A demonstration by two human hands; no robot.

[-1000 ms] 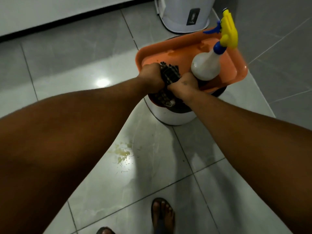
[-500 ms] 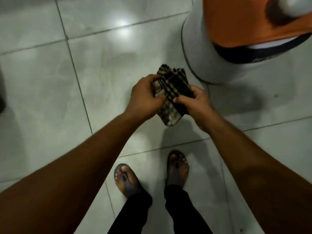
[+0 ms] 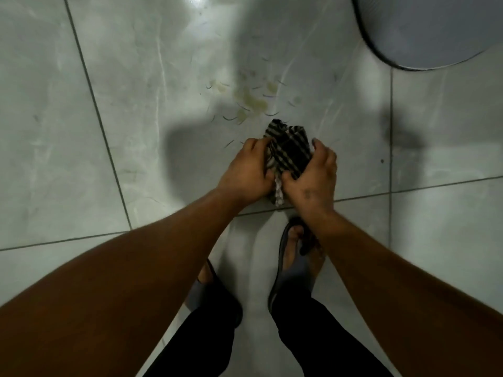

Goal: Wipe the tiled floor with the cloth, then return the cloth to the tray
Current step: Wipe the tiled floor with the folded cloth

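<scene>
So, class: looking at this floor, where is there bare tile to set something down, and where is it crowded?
Bare: the big tile left of the long grout line, and the tile right of the hands, below the round white base. Crowded: the yellowish spill just beyond the cloth, held by left hand and right hand, and by the feet.

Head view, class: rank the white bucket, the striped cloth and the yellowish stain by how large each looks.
1. white bucket, largest though cut off by the frame.
2 and 3. striped cloth and yellowish stain look alike; the hands hide part of the cloth, so no ranking.
</scene>
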